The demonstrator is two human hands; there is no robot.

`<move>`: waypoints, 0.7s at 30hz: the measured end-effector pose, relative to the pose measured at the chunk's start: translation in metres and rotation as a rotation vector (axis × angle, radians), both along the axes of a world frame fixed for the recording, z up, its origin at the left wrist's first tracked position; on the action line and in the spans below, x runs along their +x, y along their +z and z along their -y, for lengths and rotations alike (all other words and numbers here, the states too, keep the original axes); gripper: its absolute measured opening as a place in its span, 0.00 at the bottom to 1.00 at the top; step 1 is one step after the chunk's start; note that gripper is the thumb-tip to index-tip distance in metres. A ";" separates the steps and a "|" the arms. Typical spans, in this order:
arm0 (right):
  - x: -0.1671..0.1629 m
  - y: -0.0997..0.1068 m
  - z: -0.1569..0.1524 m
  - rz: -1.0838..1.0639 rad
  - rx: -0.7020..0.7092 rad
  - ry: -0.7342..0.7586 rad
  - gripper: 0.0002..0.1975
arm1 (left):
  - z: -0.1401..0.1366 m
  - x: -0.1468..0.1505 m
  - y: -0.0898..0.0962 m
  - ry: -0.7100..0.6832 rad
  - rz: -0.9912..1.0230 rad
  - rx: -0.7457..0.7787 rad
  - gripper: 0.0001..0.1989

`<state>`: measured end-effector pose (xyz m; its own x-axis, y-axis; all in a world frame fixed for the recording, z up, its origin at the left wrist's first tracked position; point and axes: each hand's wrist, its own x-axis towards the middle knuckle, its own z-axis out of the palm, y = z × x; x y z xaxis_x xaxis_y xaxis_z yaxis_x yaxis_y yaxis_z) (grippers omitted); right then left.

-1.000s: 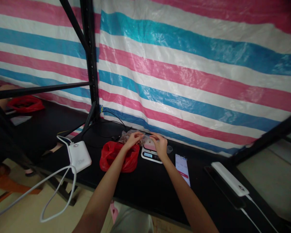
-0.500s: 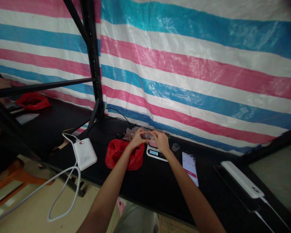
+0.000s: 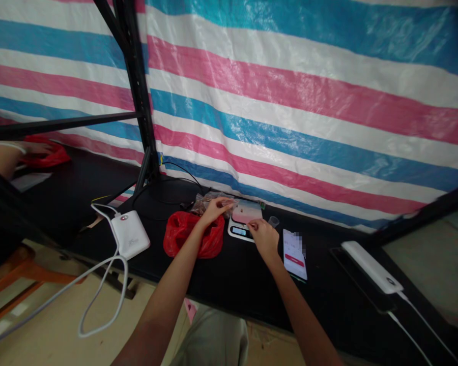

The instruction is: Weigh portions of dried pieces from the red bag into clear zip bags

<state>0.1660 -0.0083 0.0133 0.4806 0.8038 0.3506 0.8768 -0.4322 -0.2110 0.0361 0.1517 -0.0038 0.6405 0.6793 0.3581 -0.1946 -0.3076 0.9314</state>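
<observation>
A small white scale (image 3: 234, 230) with a lit display stands on the black table. On its pan lies a flat pink and pale sheet or tray (image 3: 246, 212) with a few tiny dark bits on it. My left hand (image 3: 213, 210) is at the left edge of this, fingers stretched out and thumb apart. Over the scale's front right edge, my right hand (image 3: 266, 238) has its fingertips pinched together; a tiny dark thing may be between them, too small to name. A red plastic bag (image 3: 175, 236) stands open beneath my left forearm. Behind it is a clear bag (image 3: 203, 202) with brownish contents.
A small clear cup (image 3: 274, 221) and a lit phone (image 3: 294, 259) are right of the scale. Farther right lies a white power bank (image 3: 372, 267) with cables. Another white power bank (image 3: 130, 235) sits at left. A co-worker's hand (image 3: 38, 148) is in another red bag.
My hands have moved apart from above the scale. The right has come down toward its front edge, pinched. The co-worker's hand now reaches into the far red bag. The view has shifted slightly.
</observation>
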 end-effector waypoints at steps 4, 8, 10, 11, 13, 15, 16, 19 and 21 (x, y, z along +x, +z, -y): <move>-0.013 -0.016 -0.001 0.006 -0.075 -0.053 0.13 | 0.000 -0.001 -0.001 0.026 -0.015 -0.020 0.19; -0.023 -0.024 -0.004 0.026 -0.056 -0.100 0.14 | 0.000 -0.002 -0.002 0.033 -0.018 -0.051 0.19; -0.026 -0.025 -0.005 0.032 -0.040 -0.118 0.14 | 0.000 -0.001 -0.004 0.012 -0.011 -0.079 0.22; -0.027 -0.025 -0.005 0.035 -0.038 -0.127 0.15 | 0.000 -0.001 -0.005 -0.004 -0.003 -0.093 0.25; -0.028 -0.024 -0.007 0.042 -0.044 -0.141 0.14 | 0.000 0.000 -0.008 -0.040 0.022 -0.116 0.29; -0.029 -0.024 -0.008 0.053 -0.050 -0.147 0.13 | 0.000 0.001 -0.010 -0.066 0.041 -0.114 0.28; -0.029 -0.024 -0.009 0.059 -0.049 -0.149 0.13 | 0.000 0.001 -0.010 -0.069 0.041 -0.097 0.27; -0.029 -0.024 -0.012 0.068 -0.043 -0.152 0.12 | 0.001 0.000 -0.010 -0.049 0.003 -0.031 0.23; -0.028 -0.025 -0.013 0.062 -0.048 -0.134 0.12 | 0.001 0.000 -0.010 -0.059 -0.024 -0.030 0.22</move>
<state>0.1379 0.0044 -0.0116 0.5631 0.7505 0.3459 0.8214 -0.5542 -0.1348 0.0356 0.1512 -0.0139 0.6881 0.6501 0.3225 -0.1895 -0.2681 0.9446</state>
